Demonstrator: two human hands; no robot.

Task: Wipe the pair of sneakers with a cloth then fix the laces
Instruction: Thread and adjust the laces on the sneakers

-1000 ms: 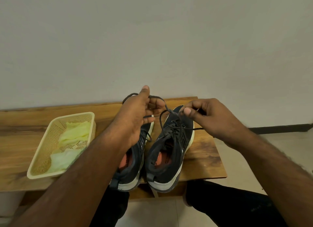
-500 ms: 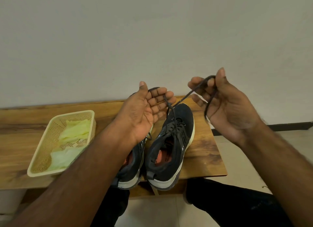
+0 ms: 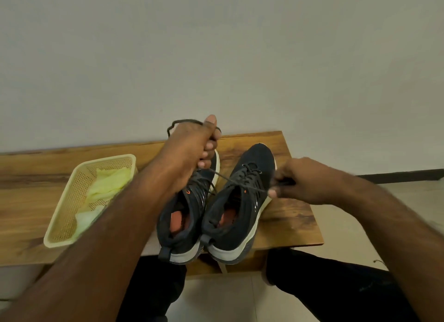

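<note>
At the far left of the wooden table [image 3: 28, 201] sits a cream perforated basket [image 3: 72, 201] with a crumpled yellow-green cloth [image 3: 108, 182] lying inside it, well apart from the shoes. Your left forearm crosses in front of the basket's near right corner, running up and to the right from the bottom left of the view. Your left hand [image 3: 189, 151] is raised above the toe of the left sneaker [image 3: 187, 201], back of the hand toward you, thumb pointing straight up, fingers curled in around a dark lace [image 3: 182, 122]; a loop of that lace arches over the top of your knuckles. A taut strand of lace runs from beneath your left hand, down and to the right across the gap between the shoes and over the throat of the right sneaker [image 3: 242, 196], to your right hand [image 3: 302, 184]. The two sneakers stand side by side near the front edge of the table, heels toward you, touching or nearly so at the heel, toes angled up and to the right. Your right hand is low, just beside the outer edge of the right sneaker, knuckles up, thumb and fingers pinched together on the lace end; your right forearm stretches away to the lower right
</note>
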